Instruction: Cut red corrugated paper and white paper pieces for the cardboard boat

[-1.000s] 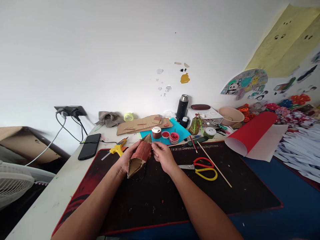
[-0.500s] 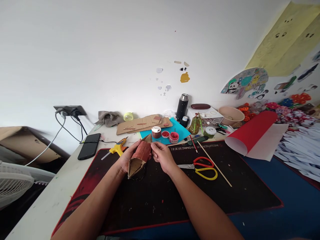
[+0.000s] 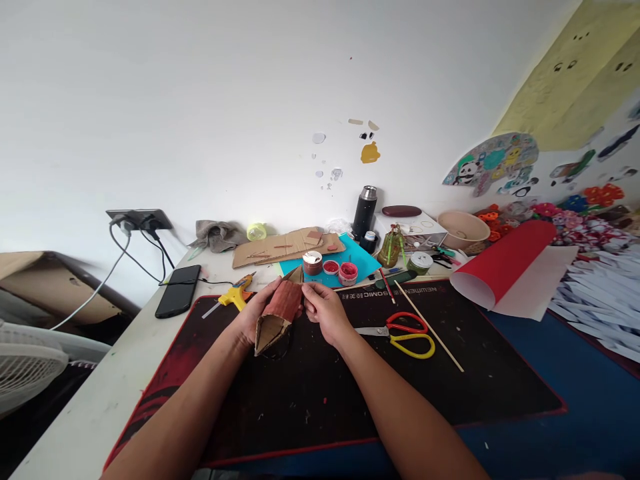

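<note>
A boat-shaped cardboard piece [image 3: 281, 304], painted brownish red outside with bare brown cardboard at its pointed ends, is held above the black mat. My left hand [image 3: 255, 313] wraps around its left side. On the other side, my right hand [image 3: 323, 310] pinches its right edge near the far end, fingers curled. Just left of my left hand lies a yellow glue gun [image 3: 237, 293] with a clear glue stick in it. Scissors [image 3: 400, 333] with one red and one yellow handle rest to the right of my right hand, beside a thin wooden stick [image 3: 430, 327].
Paint jars [image 3: 331, 268] stand on blue paper [image 3: 363, 257] beyond my hands, with cardboard scraps [image 3: 265, 247] to their left. A black thermos [image 3: 365, 210] stands behind. Rolled red paper [image 3: 510, 263] lies to the right, a phone [image 3: 179, 291] to the left.
Almost nothing differs. Both hands keep their hold on the painted cardboard piece, and the view has shifted very slightly.
</note>
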